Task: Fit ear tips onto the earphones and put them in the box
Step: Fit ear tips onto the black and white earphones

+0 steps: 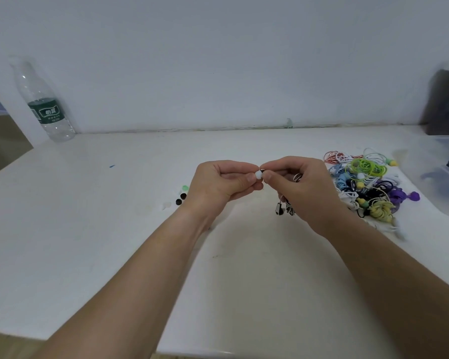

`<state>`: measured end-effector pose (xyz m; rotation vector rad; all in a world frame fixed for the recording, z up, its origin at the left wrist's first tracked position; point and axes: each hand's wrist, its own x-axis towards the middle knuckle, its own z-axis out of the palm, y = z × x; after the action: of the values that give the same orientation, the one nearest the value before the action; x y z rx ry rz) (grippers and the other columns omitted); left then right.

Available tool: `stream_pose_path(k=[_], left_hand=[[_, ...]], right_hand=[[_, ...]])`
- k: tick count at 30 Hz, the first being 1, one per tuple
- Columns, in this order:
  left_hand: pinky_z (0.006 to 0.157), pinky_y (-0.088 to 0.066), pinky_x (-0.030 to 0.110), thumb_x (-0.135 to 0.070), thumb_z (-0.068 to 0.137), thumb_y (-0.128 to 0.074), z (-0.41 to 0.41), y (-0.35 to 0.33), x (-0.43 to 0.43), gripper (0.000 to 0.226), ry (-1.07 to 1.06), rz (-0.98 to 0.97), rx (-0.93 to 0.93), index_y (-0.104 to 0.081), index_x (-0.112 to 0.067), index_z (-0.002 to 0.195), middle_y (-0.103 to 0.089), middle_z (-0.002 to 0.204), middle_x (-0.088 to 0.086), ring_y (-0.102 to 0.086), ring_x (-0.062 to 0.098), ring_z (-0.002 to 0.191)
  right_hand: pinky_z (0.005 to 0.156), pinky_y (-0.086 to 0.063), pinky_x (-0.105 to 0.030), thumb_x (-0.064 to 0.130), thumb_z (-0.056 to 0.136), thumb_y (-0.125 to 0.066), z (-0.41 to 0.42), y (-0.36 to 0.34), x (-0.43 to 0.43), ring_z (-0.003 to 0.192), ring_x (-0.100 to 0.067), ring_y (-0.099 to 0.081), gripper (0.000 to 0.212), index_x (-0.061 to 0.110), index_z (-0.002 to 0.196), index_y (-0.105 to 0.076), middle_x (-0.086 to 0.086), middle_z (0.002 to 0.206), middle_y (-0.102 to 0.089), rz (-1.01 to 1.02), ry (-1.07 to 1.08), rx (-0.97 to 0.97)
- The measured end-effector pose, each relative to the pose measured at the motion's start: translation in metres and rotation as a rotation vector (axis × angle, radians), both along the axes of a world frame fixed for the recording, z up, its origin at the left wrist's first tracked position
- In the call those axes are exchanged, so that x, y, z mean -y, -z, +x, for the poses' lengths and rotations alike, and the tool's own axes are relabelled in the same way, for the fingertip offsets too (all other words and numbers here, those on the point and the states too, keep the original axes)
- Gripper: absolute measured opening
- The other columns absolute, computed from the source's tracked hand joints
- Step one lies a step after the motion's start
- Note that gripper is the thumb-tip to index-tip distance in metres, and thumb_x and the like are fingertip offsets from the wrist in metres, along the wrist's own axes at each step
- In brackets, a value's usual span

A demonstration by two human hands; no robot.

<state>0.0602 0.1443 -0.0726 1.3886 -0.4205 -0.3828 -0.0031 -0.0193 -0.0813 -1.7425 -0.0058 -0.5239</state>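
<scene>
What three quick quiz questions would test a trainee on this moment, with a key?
1. True or false: the water bottle stands at the far left corner of the table.
2. What pinches the white ear tip? A: the left hand; B: nothing, it lies flat on the surface; C: a clip.
3. Fill in: the right hand, holding an earphone, has the pile of coloured earphones on its ___ side.
Key: 1 true; 2 A; 3 right.
</scene>
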Motion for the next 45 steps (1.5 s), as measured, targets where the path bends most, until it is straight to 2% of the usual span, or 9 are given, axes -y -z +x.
stream_pose_path(k=[5, 11, 16, 20, 25, 28, 31, 35, 45], left_hand=[[0.076, -0.058, 0.024, 0.004, 0.086, -0.071, -0.002, 0.002, 0.005, 0.012, -0.059, -0.026, 0.066, -0.074, -0.001, 0.096, -0.075, 0.085, 0.021, -0.075, 0.024, 0.080], [0.075, -0.058, 0.025, 0.002, 0.085, -0.072, -0.001, 0.005, 0.006, 0.010, -0.104, 0.010, 0.161, -0.074, -0.002, 0.094, -0.075, 0.082, 0.021, -0.075, 0.027, 0.080], [0.079, -0.058, 0.024, -0.001, 0.083, -0.074, 0.003, 0.000, -0.001, 0.013, 0.022, 0.032, 0.054, -0.075, 0.001, 0.096, -0.075, 0.084, 0.018, -0.074, 0.025, 0.083], [0.079, -0.057, 0.023, -0.005, 0.078, -0.074, 0.002, -0.001, -0.003, 0.014, 0.106, 0.008, -0.024, -0.076, -0.004, 0.092, -0.074, 0.082, 0.015, -0.073, 0.022, 0.082], [0.078, -0.057, 0.024, -0.002, 0.081, -0.074, 0.001, -0.001, -0.004, 0.010, 0.107, 0.011, 0.001, -0.077, -0.005, 0.089, -0.075, 0.082, 0.015, -0.073, 0.023, 0.082], [0.080, -0.059, 0.028, -0.001, 0.085, -0.072, 0.001, 0.000, -0.002, 0.010, 0.044, 0.070, 0.134, -0.075, 0.001, 0.095, -0.075, 0.081, 0.017, -0.073, 0.024, 0.081], [0.083, -0.060, 0.035, -0.002, 0.086, -0.073, 0.001, 0.001, 0.001, 0.007, -0.014, 0.078, 0.234, -0.074, -0.003, 0.093, -0.075, 0.082, 0.019, -0.074, 0.028, 0.082], [0.077, -0.060, 0.030, 0.001, 0.088, -0.070, 0.001, 0.002, 0.002, 0.010, -0.055, 0.050, 0.221, -0.070, -0.006, 0.096, -0.075, 0.084, 0.020, -0.075, 0.029, 0.084], [0.078, -0.058, 0.027, -0.005, 0.093, -0.066, 0.001, 0.002, 0.001, 0.007, 0.041, 0.045, 0.087, -0.072, -0.010, 0.092, -0.076, 0.091, 0.017, -0.074, 0.024, 0.090]], right_hand=[[0.055, -0.045, -0.014, 0.003, 0.088, -0.072, 0.002, 0.003, -0.008, 0.052, 0.000, -0.058, 0.009, 0.010, 0.094, -0.076, 0.011, 0.063, -0.070, 0.079, 0.090, 0.021], [0.055, -0.045, -0.016, 0.006, 0.087, -0.073, 0.004, 0.005, -0.012, 0.050, 0.000, -0.056, 0.008, 0.013, 0.091, -0.075, 0.010, 0.061, -0.070, 0.046, 0.137, 0.033], [0.052, -0.047, -0.024, 0.004, 0.089, -0.071, 0.000, -0.001, 0.003, 0.053, -0.013, -0.053, 0.012, 0.015, 0.090, -0.076, -0.007, 0.069, -0.068, 0.025, -0.052, -0.055], [0.054, -0.048, -0.029, 0.003, 0.087, -0.071, -0.002, -0.004, 0.012, 0.056, -0.019, -0.052, 0.018, 0.019, 0.088, -0.077, -0.015, 0.073, -0.065, 0.029, -0.152, -0.058], [0.055, -0.047, -0.030, 0.002, 0.088, -0.069, -0.002, -0.003, 0.014, 0.058, -0.019, -0.051, 0.019, 0.019, 0.088, -0.078, -0.015, 0.072, -0.063, 0.034, -0.180, -0.062], [0.054, -0.047, -0.029, 0.002, 0.090, -0.068, 0.000, 0.001, 0.013, 0.058, -0.018, -0.051, 0.016, 0.015, 0.091, -0.077, -0.010, 0.073, -0.068, 0.083, -0.167, -0.091], [0.053, -0.046, -0.026, 0.004, 0.092, -0.066, 0.002, 0.004, 0.010, 0.058, -0.015, -0.050, 0.013, 0.011, 0.094, -0.076, -0.006, 0.073, -0.070, 0.160, -0.136, -0.118], [0.054, -0.045, -0.025, 0.004, 0.092, -0.065, 0.005, 0.005, 0.005, 0.060, -0.015, -0.050, 0.011, 0.008, 0.098, -0.074, -0.004, 0.072, -0.070, 0.259, -0.114, -0.131], [0.063, -0.045, -0.026, 0.008, 0.091, -0.068, 0.006, 0.008, 0.011, 0.065, -0.015, -0.052, 0.011, 0.012, 0.096, -0.077, -0.006, 0.078, -0.071, 0.234, -0.127, -0.122]])
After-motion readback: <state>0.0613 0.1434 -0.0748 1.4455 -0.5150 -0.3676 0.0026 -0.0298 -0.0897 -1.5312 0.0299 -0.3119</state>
